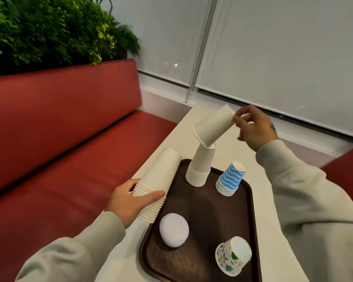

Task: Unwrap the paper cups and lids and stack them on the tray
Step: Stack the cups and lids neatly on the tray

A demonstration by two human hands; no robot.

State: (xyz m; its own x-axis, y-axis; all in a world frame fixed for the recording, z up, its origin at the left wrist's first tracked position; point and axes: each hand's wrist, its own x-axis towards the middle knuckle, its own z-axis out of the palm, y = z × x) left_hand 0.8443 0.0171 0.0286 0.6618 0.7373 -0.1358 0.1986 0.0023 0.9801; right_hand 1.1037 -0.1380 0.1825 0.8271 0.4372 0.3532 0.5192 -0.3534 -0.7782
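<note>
A dark brown tray (210, 218) lies on the white table. My left hand (130, 202) grips a tilted stack of white paper cups (159, 180) at the tray's left edge. My right hand (253, 127) pinches the base of a single white cup (214, 125), tilted mouth-down over the top of an upside-down white cup stack (200, 169) at the tray's back. On the tray also stand a blue wavy-striped cup stack (230, 179), a stack of white lids (173, 230) and a small patterned cup stack (233, 255), all upside down.
The white table (273, 231) runs between a red bench (69, 139) on the left and another red seat (346, 169) at the right. Green plants (49, 29) stand behind the bench. Window blinds (273, 47) with a hanging cord (198, 58) close the back.
</note>
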